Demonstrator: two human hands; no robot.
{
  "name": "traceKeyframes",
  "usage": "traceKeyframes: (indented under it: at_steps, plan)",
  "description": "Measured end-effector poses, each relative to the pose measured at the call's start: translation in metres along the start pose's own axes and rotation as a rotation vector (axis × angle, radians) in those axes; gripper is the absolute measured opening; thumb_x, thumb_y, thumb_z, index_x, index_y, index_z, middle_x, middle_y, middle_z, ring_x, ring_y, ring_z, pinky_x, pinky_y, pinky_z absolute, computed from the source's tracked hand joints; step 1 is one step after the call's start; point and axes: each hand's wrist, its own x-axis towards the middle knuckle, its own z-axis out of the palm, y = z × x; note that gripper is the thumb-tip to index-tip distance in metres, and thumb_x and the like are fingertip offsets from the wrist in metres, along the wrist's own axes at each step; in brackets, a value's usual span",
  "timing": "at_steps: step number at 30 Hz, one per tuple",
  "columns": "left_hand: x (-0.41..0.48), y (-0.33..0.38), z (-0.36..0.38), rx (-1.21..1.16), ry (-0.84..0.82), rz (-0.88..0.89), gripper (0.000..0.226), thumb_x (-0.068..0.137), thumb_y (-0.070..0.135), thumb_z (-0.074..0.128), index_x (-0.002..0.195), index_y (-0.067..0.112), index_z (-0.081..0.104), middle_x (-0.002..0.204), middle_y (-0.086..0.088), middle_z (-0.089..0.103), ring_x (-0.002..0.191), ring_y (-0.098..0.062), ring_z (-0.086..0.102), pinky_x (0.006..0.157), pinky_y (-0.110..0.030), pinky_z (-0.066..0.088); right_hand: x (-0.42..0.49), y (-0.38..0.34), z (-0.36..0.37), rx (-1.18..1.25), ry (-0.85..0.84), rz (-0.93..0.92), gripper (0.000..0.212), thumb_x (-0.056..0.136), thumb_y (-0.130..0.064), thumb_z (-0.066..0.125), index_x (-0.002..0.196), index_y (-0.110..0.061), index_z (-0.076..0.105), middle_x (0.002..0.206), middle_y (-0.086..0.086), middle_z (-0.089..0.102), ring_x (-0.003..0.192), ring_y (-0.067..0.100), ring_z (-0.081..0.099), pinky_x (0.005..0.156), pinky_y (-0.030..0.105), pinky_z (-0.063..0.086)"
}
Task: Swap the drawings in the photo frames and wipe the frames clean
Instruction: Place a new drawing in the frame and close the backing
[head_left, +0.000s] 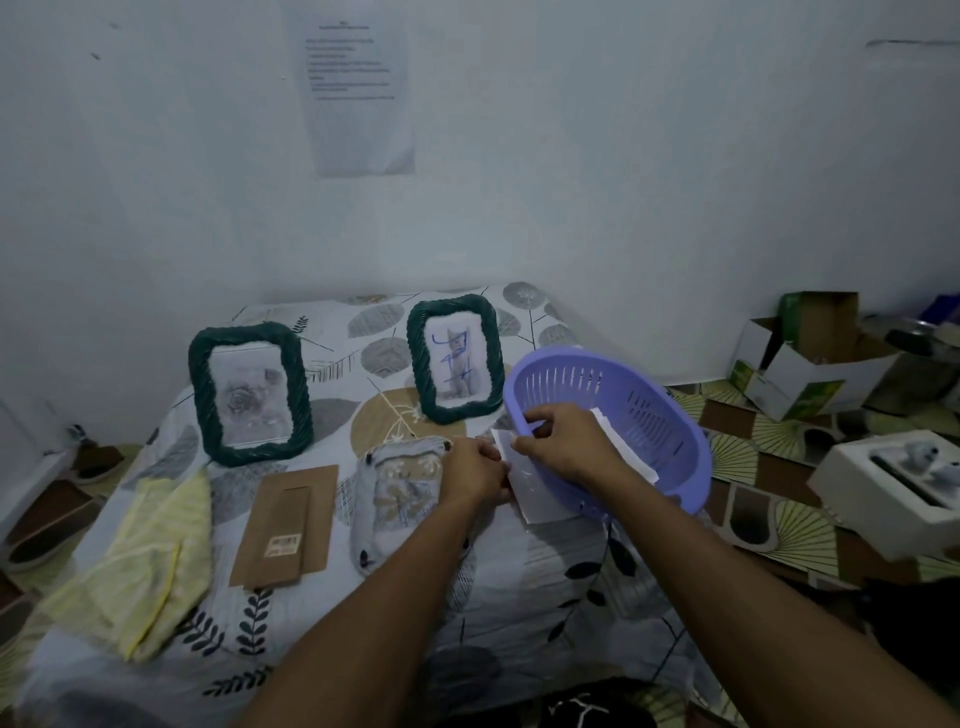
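White sheet (537, 501), pinched by left hand (478, 467) and right hand (563, 441), lies across the near rim of the purple basket (649, 415). Behind on the worktop (519, 597), left frame (252, 392) and right frame (456, 358) stand upright, long axes vertical, facing the person.

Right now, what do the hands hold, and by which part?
A white paper: left hand pinches its left edge, right hand its top edge.

Left frame (252, 392) and right frame (456, 358) behind, cloth (140, 561) and backing board (285, 525) before the left one, and at my right the basket (644, 405), sheet (540, 499) across its rim.
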Motion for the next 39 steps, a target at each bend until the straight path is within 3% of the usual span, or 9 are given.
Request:
traceKeyframes:
  at_steps: [6,9,11,13,17,21,26,33,39]
  plan:
    - [0.01,-0.008,-0.017,0.108,0.013,0.083,0.014,0.085,-0.01,0.046,0.077,-0.003,0.056,0.065,-0.019,0.057,0.053,-0.029,0.056,0.055,-0.041,0.049,-0.001,0.001,0.008,0.0,-0.003,0.017,0.039,0.085,-0.033,0.069,0.121,-0.017,0.064,0.113,0.006,0.069,0.093,0.024,0.064,0.079,0.032,0.047]
    - [0.012,-0.007,-0.022,0.204,0.029,0.245,0.016,0.093,0.01,0.051,0.1,0.006,0.065,0.091,-0.018,0.068,0.079,-0.035,0.066,0.074,-0.049,0.057,0.003,0.002,0.008,0.024,0.015,0.017,0.023,0.092,-0.033,0.059,0.101,-0.015,0.071,0.097,0.007,0.07,0.085,0.024,0.062,0.074,0.033,0.045]
    - [0.0,0.008,-0.022,0.185,0.023,0.333,0.025,0.097,0.019,0.051,0.116,0.011,0.063,0.11,-0.012,0.067,0.097,-0.028,0.064,0.087,-0.048,0.054,0.009,0.003,0.003,0.085,0.026,0.086,0.033,0.096,-0.03,0.05,0.089,-0.004,0.069,0.088,0.017,0.069,0.081,0.034,0.064,0.071,0.044,0.052]
    - [-0.008,0.02,-0.019,0.16,-0.016,0.392,0.03,0.098,0.024,0.051,0.125,0.015,0.059,0.117,-0.003,0.063,0.104,-0.021,0.061,0.092,-0.044,0.052,0.018,0.009,-0.005,0.082,0.05,0.118,0.034,0.097,-0.025,0.047,0.092,0.003,0.067,0.091,0.024,0.069,0.084,0.039,0.066,0.076,0.048,0.055]
    - [-0.012,0.026,-0.011,0.272,-0.063,0.439,0.048,0.095,0.033,0.055,0.14,0.017,0.046,0.135,-0.003,0.053,0.113,-0.019,0.056,0.097,-0.042,0.048,0.034,0.026,-0.021,-0.183,0.015,0.063,0.026,0.096,-0.019,0.053,0.115,-0.009,0.067,0.112,0.011,0.069,0.1,0.027,0.063,0.088,0.037,0.05]
    - [-0.009,0.017,-0.008,0.366,-0.036,0.49,0.053,0.094,0.033,0.058,0.14,0.012,0.045,0.146,-0.005,0.043,0.124,-0.023,0.049,0.105,-0.045,0.041,0.045,0.049,-0.017,-0.408,-0.063,0.112,0.039,0.089,-0.032,0.063,0.119,-0.008,0.064,0.116,0.012,0.066,0.106,0.028,0.06,0.085,0.032,0.046]
    - [-0.003,0.012,-0.009,0.381,-0.008,0.546,0.052,0.092,0.036,0.06,0.137,0.013,0.049,0.145,-0.005,0.045,0.127,-0.024,0.047,0.105,-0.047,0.041,0.051,0.059,-0.007,-0.498,-0.067,0.139,0.036,0.077,-0.041,0.073,0.088,-0.007,0.07,0.089,0.01,0.068,0.085,0.026,0.062,0.069,0.03,0.045]
    - [-0.003,0.01,-0.006,0.349,0.026,0.547,0.052,0.091,0.035,0.062,0.137,0.014,0.049,0.144,-0.003,0.046,0.125,-0.023,0.048,0.104,-0.048,0.042,0.054,0.064,-0.003,-0.518,-0.024,0.132,0.016,0.076,-0.025,0.067,0.08,-0.01,0.066,0.079,0.009,0.063,0.077,0.026,0.061,0.066,0.03,0.049]
    - [-0.001,0.011,-0.008,0.348,0.012,0.548,0.051,0.091,0.035,0.062,0.137,0.014,0.049,0.142,-0.002,0.047,0.124,-0.021,0.048,0.105,-0.045,0.042,0.052,0.057,-0.015,-0.385,0.043,0.158,0.028,0.085,-0.018,0.056,0.059,-0.007,0.055,0.06,0.012,0.054,0.064,0.03,0.057,0.061,0.034,0.046]
